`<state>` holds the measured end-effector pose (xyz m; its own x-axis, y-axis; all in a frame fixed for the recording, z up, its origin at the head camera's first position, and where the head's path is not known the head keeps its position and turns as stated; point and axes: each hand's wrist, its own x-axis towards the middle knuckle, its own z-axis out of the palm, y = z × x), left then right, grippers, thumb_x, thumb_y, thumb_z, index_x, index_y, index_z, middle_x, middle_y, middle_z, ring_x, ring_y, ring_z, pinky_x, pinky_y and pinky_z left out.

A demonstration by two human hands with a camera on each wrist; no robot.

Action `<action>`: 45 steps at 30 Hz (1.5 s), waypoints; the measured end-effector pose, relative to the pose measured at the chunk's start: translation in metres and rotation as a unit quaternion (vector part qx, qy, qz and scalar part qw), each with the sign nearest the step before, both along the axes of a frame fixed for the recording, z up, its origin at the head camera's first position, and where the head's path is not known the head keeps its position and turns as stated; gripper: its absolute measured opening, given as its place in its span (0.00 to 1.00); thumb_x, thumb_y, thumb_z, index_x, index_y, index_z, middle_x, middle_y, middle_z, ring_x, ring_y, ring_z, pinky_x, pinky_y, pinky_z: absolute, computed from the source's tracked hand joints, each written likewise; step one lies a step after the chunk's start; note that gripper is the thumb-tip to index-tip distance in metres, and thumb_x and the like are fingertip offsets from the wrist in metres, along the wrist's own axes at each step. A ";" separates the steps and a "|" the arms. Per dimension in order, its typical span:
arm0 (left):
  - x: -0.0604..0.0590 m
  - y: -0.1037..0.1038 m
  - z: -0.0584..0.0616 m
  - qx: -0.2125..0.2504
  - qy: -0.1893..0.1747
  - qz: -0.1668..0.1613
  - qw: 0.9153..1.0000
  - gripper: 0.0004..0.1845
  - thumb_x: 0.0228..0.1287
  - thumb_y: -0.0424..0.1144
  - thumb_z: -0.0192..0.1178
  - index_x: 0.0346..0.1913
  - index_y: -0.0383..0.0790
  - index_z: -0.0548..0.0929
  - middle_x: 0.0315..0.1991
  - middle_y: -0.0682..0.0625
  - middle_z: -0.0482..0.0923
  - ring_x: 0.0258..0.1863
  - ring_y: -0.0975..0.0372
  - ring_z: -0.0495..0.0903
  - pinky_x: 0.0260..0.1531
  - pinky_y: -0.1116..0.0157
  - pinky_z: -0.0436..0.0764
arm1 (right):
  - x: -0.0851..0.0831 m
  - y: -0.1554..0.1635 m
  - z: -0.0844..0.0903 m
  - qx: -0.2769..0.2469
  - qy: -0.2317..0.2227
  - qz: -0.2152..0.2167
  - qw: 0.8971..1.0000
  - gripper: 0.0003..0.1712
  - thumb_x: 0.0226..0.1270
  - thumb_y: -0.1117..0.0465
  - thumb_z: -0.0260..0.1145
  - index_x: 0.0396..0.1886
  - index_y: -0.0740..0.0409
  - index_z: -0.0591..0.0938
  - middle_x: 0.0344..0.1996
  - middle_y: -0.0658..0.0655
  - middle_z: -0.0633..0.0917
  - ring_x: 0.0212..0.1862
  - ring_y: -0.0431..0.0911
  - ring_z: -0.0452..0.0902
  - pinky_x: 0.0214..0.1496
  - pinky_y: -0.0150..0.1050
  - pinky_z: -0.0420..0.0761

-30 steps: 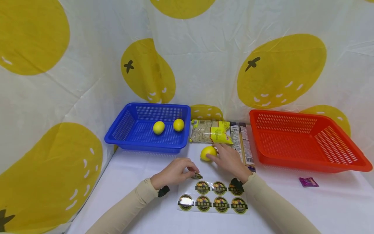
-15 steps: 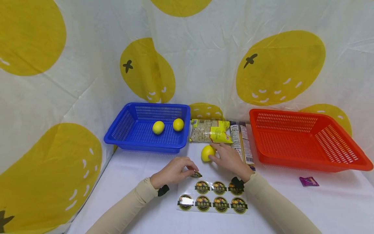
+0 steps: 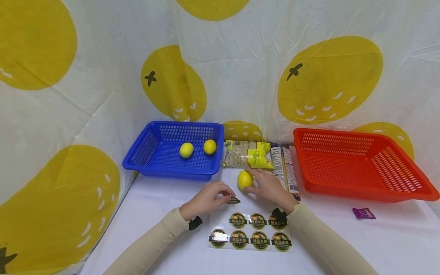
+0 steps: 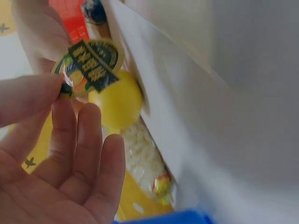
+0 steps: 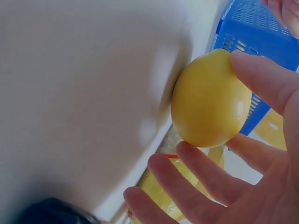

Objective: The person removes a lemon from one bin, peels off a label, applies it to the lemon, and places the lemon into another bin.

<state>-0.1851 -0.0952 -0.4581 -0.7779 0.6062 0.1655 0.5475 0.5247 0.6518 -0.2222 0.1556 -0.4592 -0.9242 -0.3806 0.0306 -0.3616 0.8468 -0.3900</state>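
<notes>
Hands at lower centre of the head view, working over a white counter (image 3: 161,198). Left hand (image 3: 206,199) pinches a round printed sticker (image 3: 234,200) between thumb and forefinger, the other fingers loosely extended; in the left wrist view the sticker (image 4: 88,65) is lifted clear of the surface and sits just in front of the lemon (image 4: 117,103). Right hand (image 3: 269,187) cups the lemon (image 3: 245,179) with thumb and fingertips curled against its sides; the right wrist view shows the lemon (image 5: 210,99) resting on the counter while held. Sticker and lemon lie near each other but apart.

Sticker sheet (image 3: 251,233), below the hands, carries seven labels in two rows; the right wrist partly covers its upper right corner. Blue basket (image 3: 137,156), left of centre, contains two further lemons (image 3: 186,150), side by side and apart. Snack packet (image 3: 247,154) lies directly behind the held lemon, between the baskets, with a long narrow packet (image 3: 287,168) beside it, partly hidden by the right hand. Red basket (image 3: 361,191) stands at right. Small purple wrapper (image 3: 363,213) lies in front of the red basket, well apart from both hands. Backdrop (image 3: 330,80): white sheet with large yellow fruit prints.
</notes>
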 end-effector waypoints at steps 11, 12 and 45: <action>-0.004 0.016 0.009 0.050 -0.059 0.035 0.996 0.08 0.73 0.35 0.62 0.49 0.45 0.88 0.41 0.54 0.87 0.40 0.66 0.81 0.47 0.69 0.82 | 0.000 0.005 -0.004 -0.028 -0.002 0.013 1.000 0.44 0.58 0.45 0.78 0.73 0.49 0.73 0.69 0.62 0.79 0.65 0.60 0.78 0.65 0.63 0.77; -0.005 0.017 0.009 0.051 -0.064 0.038 0.996 0.08 0.73 0.35 0.62 0.49 0.45 0.88 0.41 0.54 0.87 0.40 0.67 0.81 0.46 0.69 0.82 | 0.001 0.006 -0.004 -0.027 -0.003 0.013 1.000 0.44 0.58 0.46 0.78 0.73 0.49 0.74 0.68 0.61 0.79 0.63 0.59 0.79 0.64 0.62 0.78; -0.032 0.038 0.011 0.052 -0.087 0.066 0.993 0.06 0.70 0.35 0.64 0.47 0.43 0.87 0.40 0.51 0.87 0.40 0.65 0.83 0.46 0.69 0.83 | 0.027 0.001 0.000 -0.011 -0.002 0.026 1.000 0.44 0.53 0.45 0.82 0.70 0.46 0.77 0.58 0.54 0.85 0.50 0.48 0.81 0.55 0.53 0.83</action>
